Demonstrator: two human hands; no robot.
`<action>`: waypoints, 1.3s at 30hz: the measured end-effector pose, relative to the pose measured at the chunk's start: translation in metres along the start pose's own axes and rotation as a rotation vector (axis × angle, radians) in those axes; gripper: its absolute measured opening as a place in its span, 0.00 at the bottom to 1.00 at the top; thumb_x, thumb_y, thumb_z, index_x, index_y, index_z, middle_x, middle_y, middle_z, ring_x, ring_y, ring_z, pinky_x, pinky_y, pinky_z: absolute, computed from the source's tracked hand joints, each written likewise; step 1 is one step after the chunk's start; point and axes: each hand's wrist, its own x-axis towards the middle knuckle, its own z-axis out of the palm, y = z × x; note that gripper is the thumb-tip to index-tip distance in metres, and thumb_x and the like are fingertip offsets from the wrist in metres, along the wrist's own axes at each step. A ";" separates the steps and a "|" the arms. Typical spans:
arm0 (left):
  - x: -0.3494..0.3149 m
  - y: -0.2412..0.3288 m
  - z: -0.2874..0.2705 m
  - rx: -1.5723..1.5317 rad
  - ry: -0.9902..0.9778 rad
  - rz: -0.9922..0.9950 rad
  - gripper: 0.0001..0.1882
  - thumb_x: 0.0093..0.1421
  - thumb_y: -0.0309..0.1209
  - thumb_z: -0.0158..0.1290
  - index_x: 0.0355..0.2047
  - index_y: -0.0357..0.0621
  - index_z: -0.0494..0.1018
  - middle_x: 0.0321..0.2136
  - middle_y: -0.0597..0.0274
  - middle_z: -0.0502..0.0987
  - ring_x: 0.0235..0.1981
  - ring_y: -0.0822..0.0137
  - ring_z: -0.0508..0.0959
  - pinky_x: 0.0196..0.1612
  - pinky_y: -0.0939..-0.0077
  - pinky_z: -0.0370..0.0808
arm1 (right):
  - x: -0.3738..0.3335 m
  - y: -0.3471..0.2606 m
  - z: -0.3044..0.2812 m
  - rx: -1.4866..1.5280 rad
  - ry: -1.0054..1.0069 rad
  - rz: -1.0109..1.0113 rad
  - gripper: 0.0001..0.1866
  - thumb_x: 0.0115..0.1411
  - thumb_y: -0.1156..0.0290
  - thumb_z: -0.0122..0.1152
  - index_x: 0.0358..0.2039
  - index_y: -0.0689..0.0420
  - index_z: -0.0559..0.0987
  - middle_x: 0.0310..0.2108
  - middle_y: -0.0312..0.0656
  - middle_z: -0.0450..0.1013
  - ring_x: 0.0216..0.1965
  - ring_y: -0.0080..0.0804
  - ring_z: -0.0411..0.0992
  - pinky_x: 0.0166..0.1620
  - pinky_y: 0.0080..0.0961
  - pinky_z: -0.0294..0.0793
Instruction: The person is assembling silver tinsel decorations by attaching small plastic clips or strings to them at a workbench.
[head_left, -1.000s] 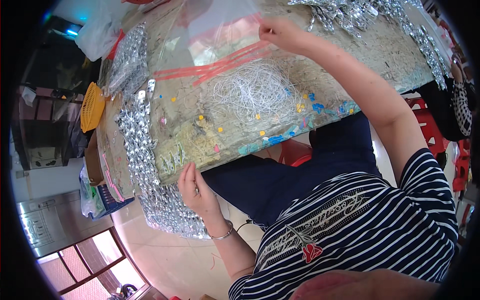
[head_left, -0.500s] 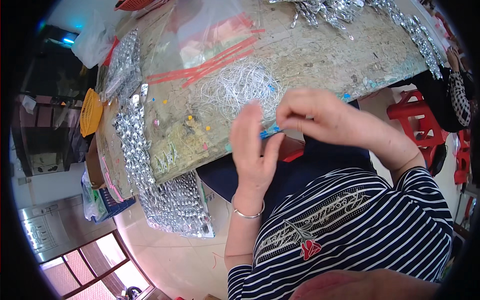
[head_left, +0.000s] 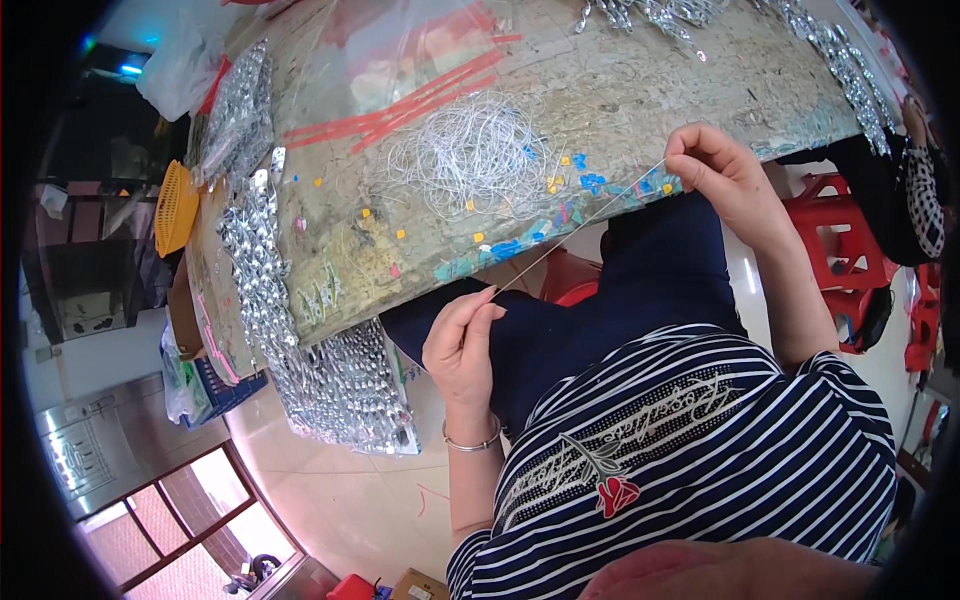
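Here a thin white thread (head_left: 585, 222) runs taut between your two hands, crossing the near edge of the desk (head_left: 700, 100). Your left hand (head_left: 462, 345) has its grip pinched shut on the lower end, fingers pointing up, wrist below the desk edge. Your right hand (head_left: 722, 172) pinches the upper end, raised beside the tangle of white string (head_left: 480, 155).

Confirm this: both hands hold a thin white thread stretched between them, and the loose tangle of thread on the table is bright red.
Not quite. The head view shows the left hand and right hand holding the thread taut between them, but the tangle on the table is white, not bright red.
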 end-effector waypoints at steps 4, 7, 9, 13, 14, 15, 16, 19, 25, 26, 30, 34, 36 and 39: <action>-0.003 0.007 0.003 -0.022 -0.035 -0.151 0.08 0.58 0.20 0.54 0.38 0.35 0.79 0.25 0.62 0.77 0.25 0.75 0.75 0.30 0.85 0.70 | 0.001 0.019 -0.003 -0.223 -0.112 0.012 0.07 0.61 0.74 0.57 0.40 0.60 0.74 0.33 0.31 0.70 0.37 0.20 0.67 0.42 0.18 0.67; 0.001 0.010 0.018 0.081 -0.150 -0.046 0.07 0.58 0.20 0.55 0.37 0.36 0.78 0.23 0.62 0.77 0.24 0.74 0.75 0.28 0.83 0.69 | -0.002 0.013 0.018 -0.396 -0.101 -0.289 0.17 0.59 0.74 0.59 0.49 0.59 0.73 0.44 0.40 0.73 0.49 0.30 0.69 0.52 0.26 0.67; 0.004 0.015 0.031 0.068 -0.195 0.009 0.06 0.58 0.21 0.55 0.36 0.37 0.78 0.22 0.62 0.76 0.24 0.74 0.75 0.28 0.82 0.69 | -0.009 0.000 0.040 -0.352 -0.190 -0.393 0.22 0.58 0.73 0.60 0.54 0.59 0.70 0.50 0.44 0.72 0.53 0.34 0.69 0.53 0.28 0.68; 0.005 0.020 0.047 0.033 -0.270 0.041 0.04 0.58 0.22 0.55 0.33 0.37 0.78 0.21 0.60 0.76 0.23 0.70 0.75 0.28 0.80 0.70 | -0.018 0.001 0.074 -0.154 -0.518 -0.162 0.19 0.60 0.68 0.60 0.51 0.60 0.72 0.38 0.44 0.76 0.39 0.33 0.77 0.42 0.26 0.75; 0.003 0.018 0.047 0.026 -0.263 0.038 0.04 0.59 0.23 0.55 0.33 0.37 0.77 0.21 0.60 0.76 0.23 0.70 0.75 0.28 0.80 0.70 | -0.017 0.005 0.077 -0.210 -0.536 -0.225 0.17 0.61 0.67 0.60 0.49 0.60 0.74 0.32 0.43 0.78 0.32 0.31 0.78 0.37 0.24 0.76; 0.002 0.017 0.045 0.025 -0.266 0.044 0.04 0.59 0.23 0.55 0.33 0.37 0.77 0.21 0.60 0.76 0.23 0.70 0.75 0.28 0.80 0.70 | -0.017 0.003 0.079 -0.034 -0.617 -0.004 0.12 0.62 0.67 0.58 0.42 0.59 0.76 0.22 0.40 0.75 0.24 0.28 0.76 0.31 0.21 0.75; 0.000 0.016 0.041 0.036 -0.276 -0.020 0.04 0.59 0.24 0.54 0.33 0.37 0.77 0.21 0.61 0.76 0.22 0.72 0.75 0.27 0.81 0.70 | -0.015 0.002 0.077 -0.036 -0.612 -0.008 0.12 0.62 0.67 0.58 0.42 0.59 0.76 0.22 0.40 0.75 0.24 0.28 0.76 0.31 0.21 0.75; -0.001 0.019 0.039 0.032 -0.299 -0.124 0.05 0.61 0.24 0.53 0.33 0.37 0.77 0.22 0.63 0.76 0.21 0.75 0.73 0.26 0.83 0.68 | -0.011 0.005 0.069 -0.177 -0.632 -0.103 0.09 0.64 0.66 0.54 0.36 0.57 0.78 0.19 0.37 0.73 0.21 0.23 0.73 0.27 0.20 0.72; -0.004 0.006 0.032 -0.043 -0.178 -0.186 0.08 0.64 0.26 0.50 0.35 0.35 0.77 0.24 0.66 0.75 0.21 0.82 0.68 0.24 0.89 0.64 | 0.046 -0.002 0.022 -0.158 -0.198 0.078 0.11 0.64 0.62 0.53 0.37 0.55 0.78 0.27 0.35 0.74 0.25 0.22 0.69 0.29 0.20 0.72; -0.005 0.005 0.030 -0.038 -0.150 -0.200 0.08 0.64 0.26 0.50 0.36 0.35 0.77 0.25 0.66 0.75 0.21 0.81 0.68 0.25 0.89 0.64 | 0.062 0.000 0.008 -0.167 -0.072 0.026 0.12 0.64 0.62 0.52 0.37 0.57 0.78 0.29 0.36 0.74 0.29 0.22 0.70 0.32 0.21 0.72; -0.015 -0.004 0.026 0.012 -0.170 -0.234 0.08 0.64 0.26 0.50 0.35 0.36 0.77 0.25 0.65 0.75 0.22 0.80 0.69 0.25 0.88 0.66 | 0.140 0.044 -0.083 -0.607 0.230 -0.339 0.13 0.63 0.62 0.53 0.37 0.59 0.79 0.36 0.39 0.72 0.40 0.27 0.69 0.45 0.25 0.68; -0.022 -0.011 0.025 0.003 -0.193 -0.252 0.07 0.63 0.27 0.51 0.36 0.36 0.77 0.26 0.65 0.76 0.23 0.80 0.71 0.26 0.88 0.67 | 0.172 0.058 -0.109 -0.746 0.176 -0.089 0.13 0.61 0.62 0.55 0.37 0.59 0.80 0.35 0.41 0.74 0.39 0.32 0.70 0.44 0.26 0.68; -0.022 -0.010 0.027 -0.005 -0.185 -0.253 0.07 0.63 0.26 0.52 0.36 0.36 0.78 0.26 0.64 0.77 0.24 0.79 0.72 0.27 0.87 0.69 | 0.180 0.067 -0.108 -0.780 0.148 -0.035 0.13 0.60 0.62 0.55 0.36 0.59 0.80 0.34 0.42 0.75 0.37 0.32 0.70 0.43 0.27 0.69; -0.020 -0.007 0.027 0.042 -0.208 -0.243 0.07 0.62 0.26 0.52 0.36 0.36 0.78 0.27 0.64 0.77 0.25 0.79 0.73 0.27 0.87 0.69 | 0.182 0.075 -0.110 -0.848 0.142 -0.061 0.13 0.61 0.62 0.55 0.36 0.59 0.79 0.31 0.43 0.76 0.33 0.32 0.71 0.40 0.28 0.70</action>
